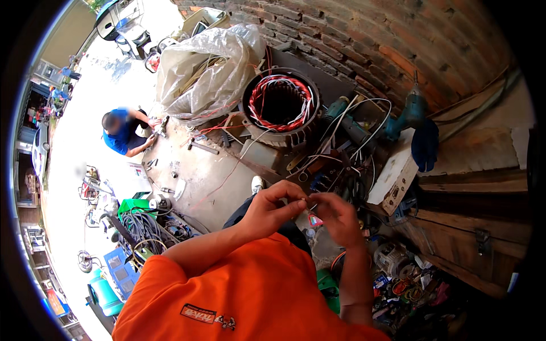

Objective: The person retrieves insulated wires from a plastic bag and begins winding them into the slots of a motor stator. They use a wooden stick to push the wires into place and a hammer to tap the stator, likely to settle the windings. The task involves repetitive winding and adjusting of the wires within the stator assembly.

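Observation:
Just above my lap, my left hand (275, 209) and my right hand (338, 218) meet with thumbs and fingertips pinched close together. Whatever sits between those fingertips is too small to make out. Beyond them stands a motor stator (302, 128), a round dark metal housing with an open middle. Red and white wire windings (263, 113) are bundled around its upper rim. A thin pale wire and red leads run from the housing down toward the floor.
Left of the stator lies a translucent plastic sheet (205, 79). A teal power drill (410, 111) and loose cables are at the right, beside a brick wall (364, 51). Another person (118, 135) in blue crouches at far left. Coiled black cable (141, 230) lies nearer.

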{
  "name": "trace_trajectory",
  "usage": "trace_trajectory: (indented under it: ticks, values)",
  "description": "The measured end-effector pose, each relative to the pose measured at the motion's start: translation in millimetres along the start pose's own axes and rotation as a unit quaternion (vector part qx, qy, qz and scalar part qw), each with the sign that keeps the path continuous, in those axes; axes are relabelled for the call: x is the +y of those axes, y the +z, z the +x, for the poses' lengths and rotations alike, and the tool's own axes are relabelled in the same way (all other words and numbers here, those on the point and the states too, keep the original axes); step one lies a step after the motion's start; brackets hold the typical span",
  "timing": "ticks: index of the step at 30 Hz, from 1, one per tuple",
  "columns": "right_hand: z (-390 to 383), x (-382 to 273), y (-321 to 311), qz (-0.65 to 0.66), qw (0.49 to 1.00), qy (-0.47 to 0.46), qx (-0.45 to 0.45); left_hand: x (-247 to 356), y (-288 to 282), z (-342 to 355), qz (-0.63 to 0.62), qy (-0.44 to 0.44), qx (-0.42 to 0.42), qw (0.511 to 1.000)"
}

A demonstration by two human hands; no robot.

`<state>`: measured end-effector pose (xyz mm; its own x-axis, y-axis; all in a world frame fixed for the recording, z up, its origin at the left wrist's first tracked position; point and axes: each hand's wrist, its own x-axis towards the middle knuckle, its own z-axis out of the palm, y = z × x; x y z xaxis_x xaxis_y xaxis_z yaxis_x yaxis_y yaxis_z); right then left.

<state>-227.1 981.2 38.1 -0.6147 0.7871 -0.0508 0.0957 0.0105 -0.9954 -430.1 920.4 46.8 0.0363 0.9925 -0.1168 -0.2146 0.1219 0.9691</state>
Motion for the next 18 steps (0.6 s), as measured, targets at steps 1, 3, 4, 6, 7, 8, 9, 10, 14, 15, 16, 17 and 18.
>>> trace_trajectory:
  ticks: [1,3,4,6,7,8,9,10,14,15,16,17,18]
  values:
    - [1,-2,12,0.009,1.0,-0.011,-0.023,6,-4,-2,-0.016,0.017,0.002,1.0]
    - [-5,-1,26,0.02,0.999,-0.007,-0.044,18,-9,-13,-0.01,-0.002,-0.013,1.0]
    - [-9,7,33,0.03,0.998,0.003,-0.052,27,-14,-23,0.0,-0.012,-0.007,1.0]
    - [-15,16,42,0.051,0.998,0.016,-0.035,66,-31,-25,0.307,0.155,0.048,0.938]
    - [-21,21,45,0.064,0.998,0.019,-0.01,81,-44,-24,0.45,0.225,0.069,0.861]
    - [-26,24,47,0.076,0.997,0.024,0.016,88,-63,-28,0.551,0.194,0.117,0.803]
    - [-28,25,48,0.087,0.995,0.04,0.021,90,-86,-32,0.624,0.153,0.138,0.754]
    - [-32,25,48,0.1,0.993,0.057,0.027,86,-112,-42,0.579,0.058,0.075,0.81]
    - [-46,35,43,0.074,0.994,0.078,0.033,74,-141,-72,0.286,-0.164,-0.134,0.934]
    - [-46,37,42,0.056,0.995,0.072,0.033,72,-141,-79,0.246,-0.176,-0.168,0.938]
    - [-49,35,41,0.067,0.993,0.083,0.049,71,-135,-81,0.198,-0.146,-0.169,0.954]
    - [-50,29,40,0.077,0.991,0.094,0.062,76,-129,-81,0.179,-0.129,-0.173,0.96]
    - [-52,26,39,0.088,0.988,0.105,0.076,84,-122,-81,0.16,-0.113,-0.177,0.965]
